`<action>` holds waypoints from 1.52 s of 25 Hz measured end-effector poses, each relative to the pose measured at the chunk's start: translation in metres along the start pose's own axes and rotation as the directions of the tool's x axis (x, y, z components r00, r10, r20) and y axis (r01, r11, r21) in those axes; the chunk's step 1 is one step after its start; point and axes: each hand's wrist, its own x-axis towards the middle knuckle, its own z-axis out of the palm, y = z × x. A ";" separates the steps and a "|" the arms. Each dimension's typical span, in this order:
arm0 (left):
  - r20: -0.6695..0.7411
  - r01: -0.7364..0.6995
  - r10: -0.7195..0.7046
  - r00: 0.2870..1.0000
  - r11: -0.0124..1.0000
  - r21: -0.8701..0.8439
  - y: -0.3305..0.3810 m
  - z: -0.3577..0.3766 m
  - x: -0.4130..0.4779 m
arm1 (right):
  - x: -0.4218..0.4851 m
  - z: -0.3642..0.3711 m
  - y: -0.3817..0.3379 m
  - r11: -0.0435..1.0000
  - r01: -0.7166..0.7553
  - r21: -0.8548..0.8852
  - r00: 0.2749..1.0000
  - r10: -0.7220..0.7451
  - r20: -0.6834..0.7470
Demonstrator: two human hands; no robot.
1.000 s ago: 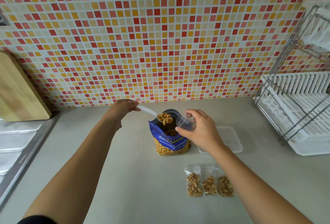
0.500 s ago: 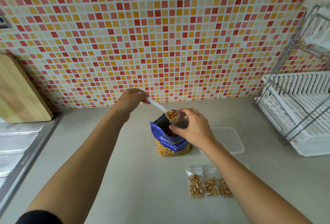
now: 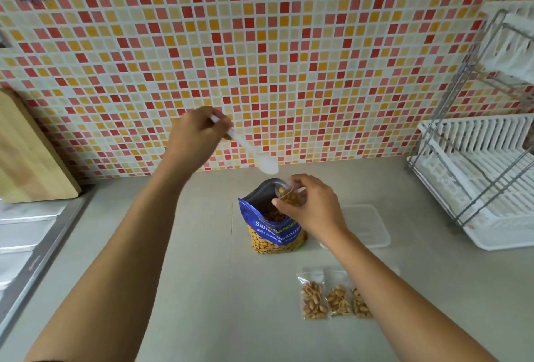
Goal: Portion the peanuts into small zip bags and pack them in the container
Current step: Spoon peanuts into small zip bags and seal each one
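Note:
A blue bag of salted peanuts (image 3: 273, 228) stands open on the grey counter. Over its mouth my right hand (image 3: 313, 210) pinches a small clear zip bag (image 3: 290, 195) with peanuts in it. My left hand (image 3: 196, 137) holds a white plastic spoon (image 3: 254, 155) by the handle, raised above the bag and tilted down, its bowl empty. Three filled zip bags (image 3: 332, 299) lie side by side in front, the right one partly hidden by my right forearm. A clear plastic container (image 3: 368, 227) sits to the right of the peanut bag.
A white dish rack (image 3: 476, 182) with a metal frame stands at the right. A wooden cutting board (image 3: 26, 153) leans on the tiled wall at the left, above a steel sink edge (image 3: 31, 260).
The spoon, loaded with peanuts before, tipped them into the small zip bag and has now risen empty. My left hand moved up and right. My right hand held the bag over the peanut bag's mouth.

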 end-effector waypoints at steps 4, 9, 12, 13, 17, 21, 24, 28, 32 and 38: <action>0.032 0.146 -0.148 0.988 0.987 0.061 -0.018 0.011 -0.005 | -0.002 -0.014 0.003 1.000 -0.011 0.007 0.996 0.012 -0.090; 0.411 -0.042 -0.168 0.896 0.890 0.454 -0.052 0.079 -0.031 | -0.012 -0.026 -0.002 0.997 -0.053 0.056 0.984 0.062 -0.167; 0.317 0.033 -0.241 0.917 0.839 0.544 -0.058 0.083 -0.037 | -0.016 -0.039 -0.007 0.988 -0.077 0.132 0.980 0.100 -0.175; 0.237 0.071 -0.209 0.949 0.871 0.487 -0.057 0.080 -0.040 | -0.016 -0.043 -0.010 0.983 -0.086 0.160 0.978 0.114 -0.174; 0.167 0.029 -0.031 0.985 0.999 0.015 -0.043 0.063 -0.070 | -0.016 -0.045 -0.020 0.956 -0.115 0.269 0.978 0.156 -0.136; 0.414 0.064 0.003 0.910 0.987 -0.148 -0.035 0.069 -0.106 | -0.017 -0.040 -0.036 0.926 -0.156 0.343 0.979 0.191 -0.069; 0.390 0.199 -0.071 0.918 0.934 -0.297 -0.037 0.073 -0.110 | -0.014 -0.045 -0.036 0.882 -0.247 0.402 0.968 0.205 0.145; 0.484 0.393 -0.146 0.863 0.795 -0.461 -0.040 0.074 -0.125 | -0.018 -0.051 -0.019 0.826 -0.294 0.481 0.934 0.140 0.329; 0.514 0.441 -0.209 0.832 0.811 -0.384 -0.059 0.091 -0.154 | -0.034 -0.044 0.006 0.828 -0.335 0.451 0.908 0.156 0.389; 0.516 0.615 -0.469 0.717 0.774 -0.151 -0.117 0.134 -0.206 | -0.077 0.017 0.071 0.907 -0.406 0.111 0.838 0.320 0.443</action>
